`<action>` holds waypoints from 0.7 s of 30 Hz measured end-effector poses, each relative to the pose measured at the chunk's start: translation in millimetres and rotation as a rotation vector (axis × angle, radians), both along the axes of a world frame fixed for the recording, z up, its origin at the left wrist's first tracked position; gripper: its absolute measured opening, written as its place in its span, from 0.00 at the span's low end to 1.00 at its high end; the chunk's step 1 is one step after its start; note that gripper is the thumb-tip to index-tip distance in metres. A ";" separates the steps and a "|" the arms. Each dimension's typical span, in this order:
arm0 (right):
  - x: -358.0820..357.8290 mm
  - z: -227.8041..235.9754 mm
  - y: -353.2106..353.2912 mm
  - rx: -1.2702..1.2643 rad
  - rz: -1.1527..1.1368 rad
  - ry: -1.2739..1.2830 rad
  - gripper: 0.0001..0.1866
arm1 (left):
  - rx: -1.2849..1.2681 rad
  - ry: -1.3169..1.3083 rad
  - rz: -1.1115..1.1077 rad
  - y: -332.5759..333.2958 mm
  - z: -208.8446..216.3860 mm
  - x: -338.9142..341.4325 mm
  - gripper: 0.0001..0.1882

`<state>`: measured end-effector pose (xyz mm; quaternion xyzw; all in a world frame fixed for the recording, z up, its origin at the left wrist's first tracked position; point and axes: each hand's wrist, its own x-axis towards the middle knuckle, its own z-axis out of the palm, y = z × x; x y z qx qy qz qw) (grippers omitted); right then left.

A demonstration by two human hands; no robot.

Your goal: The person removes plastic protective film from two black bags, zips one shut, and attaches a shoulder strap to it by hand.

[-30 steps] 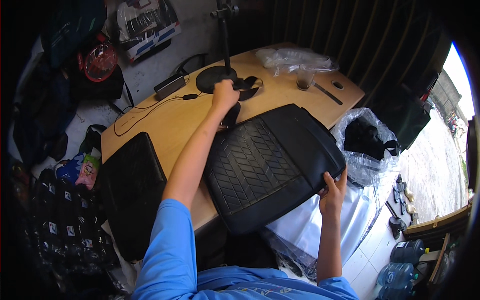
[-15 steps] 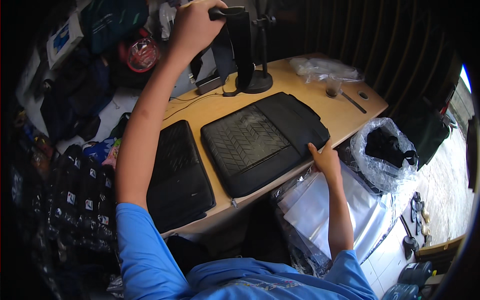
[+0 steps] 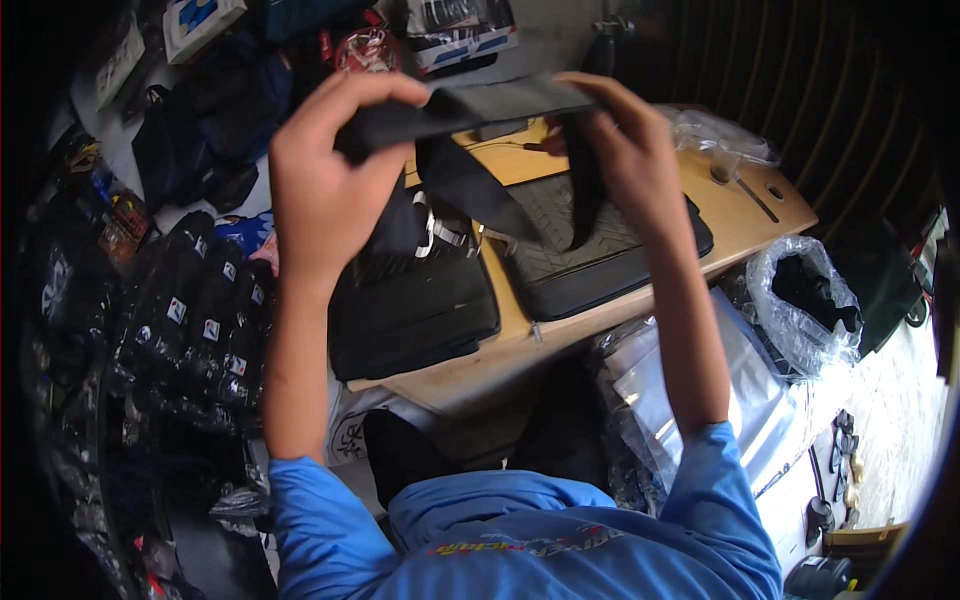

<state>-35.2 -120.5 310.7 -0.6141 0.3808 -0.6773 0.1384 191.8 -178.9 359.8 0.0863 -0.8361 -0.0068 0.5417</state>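
A wide black strap (image 3: 490,110) is stretched between my hands, raised above the table. My left hand (image 3: 335,185) grips its left end between thumb and fingers. The other end is pinched in my right hand (image 3: 635,150). Loose black lengths hang down from it, blurred by motion, and a pale buckle or clip (image 3: 432,232) dangles below. Underneath lie two flat black laptop sleeves: the left sleeve (image 3: 420,310) is partly covered by the hanging strap, and the right sleeve (image 3: 620,262) shows a chevron-patterned panel.
The sleeves rest on a light wooden table (image 3: 735,215). Clear plastic wrap (image 3: 715,135) and a small cup (image 3: 724,167) are at its far right. A plastic bag (image 3: 800,305) of black items stands beside it. Plastic-wrapped black goods (image 3: 190,310) are piled at left.
My left hand has brought the strap from the upper middle back toward me. My right hand has left the sleeve and taken hold of the strap's other end. The view has shifted.
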 end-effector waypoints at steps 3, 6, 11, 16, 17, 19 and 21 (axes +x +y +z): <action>24.2 42.5 18.7 -0.027 0.051 0.048 0.15 | 0.356 0.055 -0.034 32.5 -25.6 48.5 0.12; 47.3 77.4 36.2 0.026 0.161 -0.032 0.12 | 0.762 0.118 -0.101 62.9 -51.6 74.2 0.12; 123.9 127.2 77.2 0.310 0.203 0.201 0.19 | 0.694 0.256 -0.202 77.0 -82.7 101.6 0.15; 148.4 114.9 78.6 -0.049 0.224 0.480 0.18 | 0.661 0.368 -0.254 83.9 -95.9 90.9 0.15; 151.2 115.0 79.2 -0.047 0.222 0.486 0.18 | 0.620 0.342 -0.257 81.5 -99.5 84.7 0.13; 156.4 108.6 66.2 -0.173 -0.240 0.818 0.19 | 0.642 0.353 -0.237 74.4 -116.6 75.7 0.12; 130.5 136.1 69.7 -0.033 0.118 0.754 0.20 | 0.588 0.319 -0.256 71.7 -122.6 54.8 0.12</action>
